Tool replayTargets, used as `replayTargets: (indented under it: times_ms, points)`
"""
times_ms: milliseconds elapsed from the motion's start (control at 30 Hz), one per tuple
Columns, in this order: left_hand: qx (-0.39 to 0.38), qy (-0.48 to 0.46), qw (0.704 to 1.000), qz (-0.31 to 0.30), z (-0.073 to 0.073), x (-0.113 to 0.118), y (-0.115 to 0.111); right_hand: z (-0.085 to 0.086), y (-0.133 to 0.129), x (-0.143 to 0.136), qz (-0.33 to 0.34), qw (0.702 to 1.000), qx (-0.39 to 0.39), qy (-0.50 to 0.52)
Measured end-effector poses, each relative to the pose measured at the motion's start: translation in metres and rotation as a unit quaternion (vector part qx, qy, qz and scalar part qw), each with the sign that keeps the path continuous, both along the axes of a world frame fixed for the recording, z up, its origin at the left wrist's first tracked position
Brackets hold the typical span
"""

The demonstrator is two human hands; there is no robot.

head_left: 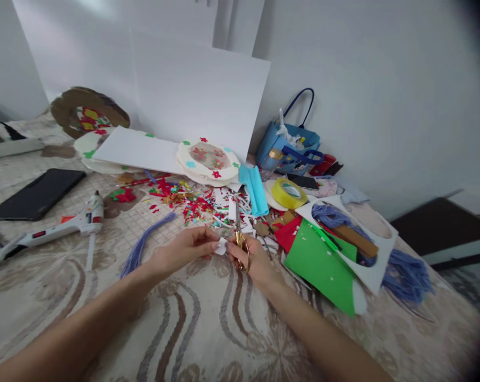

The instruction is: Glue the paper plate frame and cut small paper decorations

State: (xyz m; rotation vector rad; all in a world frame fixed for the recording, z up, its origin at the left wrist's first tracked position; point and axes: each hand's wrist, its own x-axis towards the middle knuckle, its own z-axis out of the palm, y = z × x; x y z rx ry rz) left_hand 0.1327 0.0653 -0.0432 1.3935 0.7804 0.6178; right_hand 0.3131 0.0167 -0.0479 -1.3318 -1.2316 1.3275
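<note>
Between the fingertips of my left hand (192,246) is a small piece of white paper (221,246). My right hand (254,260) is closed around gold-handled scissors (239,233), whose blades point away from me; its fingertips also come up to the paper's right edge. Just beyond both hands lies a heap of red, white and coloured paper scraps (200,208). A bundle of blue-purple yarn (148,241) rests to the left of my left hand. Right of my right hand is a green sheet (322,265) with a green cutter (325,237) on top.
A glue gun (75,223) and a black tablet (36,193) lie at left. Flower-decorated white discs (208,159) stand behind the scraps, before a large white board (196,95). Yellow tape (288,193), a blue bag (290,140) and more yarn (407,276) are at right.
</note>
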Motion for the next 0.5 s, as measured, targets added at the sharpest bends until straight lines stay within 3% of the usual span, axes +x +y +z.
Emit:
replayTargets:
  times_ms: [100,233,367,500]
  points:
    - [0.017,-0.009,0.999,-0.026,-0.004,0.004,-0.003,0.001,-0.001,-0.001,0.004,1.0,-0.003,0.006]
    - [0.12,0.004,0.992,0.042,0.001,0.004,-0.007,0.002,0.0,0.0,-0.017,0.999,0.013,0.033]
    - [0.29,0.061,0.949,0.111,0.008,0.002,-0.01,0.003,0.0,0.002,-0.034,0.998,0.032,0.049]
    - [0.411,0.077,0.902,0.11,0.006,0.002,-0.011,0.004,0.0,0.002,-0.02,0.998,0.032,0.045]
